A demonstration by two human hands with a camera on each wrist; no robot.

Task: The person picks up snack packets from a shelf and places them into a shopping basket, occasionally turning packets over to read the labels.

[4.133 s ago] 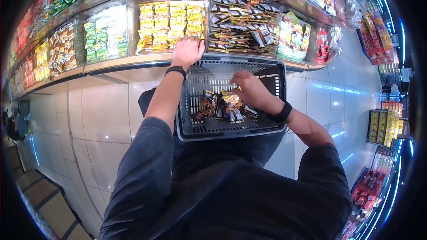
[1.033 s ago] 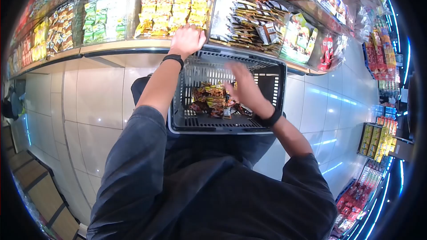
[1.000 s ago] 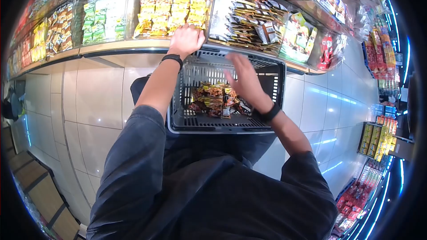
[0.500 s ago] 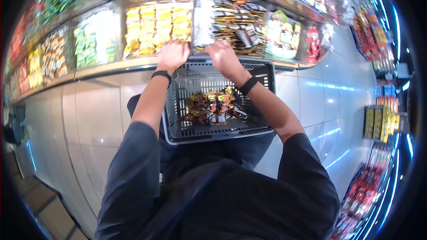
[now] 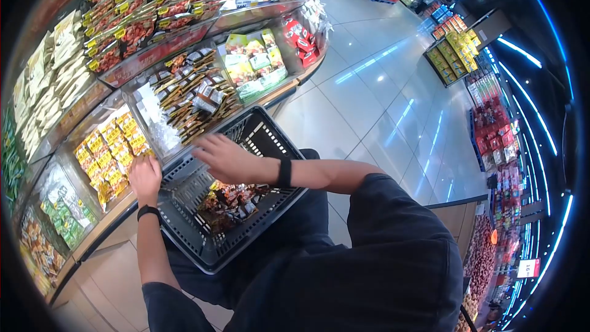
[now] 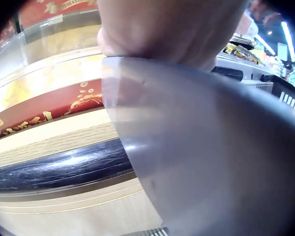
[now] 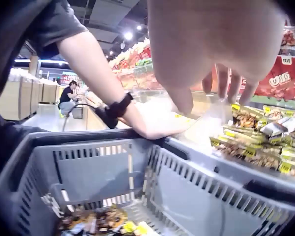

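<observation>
Clear-fronted bins of snack packets line a shop shelf [image 5: 101,229], and a grey basket [image 5: 265,139] sits against its edge with a small heap of packets [image 5: 228,200] at the bottom. The left hand [image 5: 145,178] rests at the basket's far corner by the shelf, its grip impossible to tell, while the right hand [image 5: 224,157] hovers empty, fingers spread, above the basket and near the bin of dark packets [image 5: 200,98]. Filling looks begun, with most of the basket still bare.
</observation>
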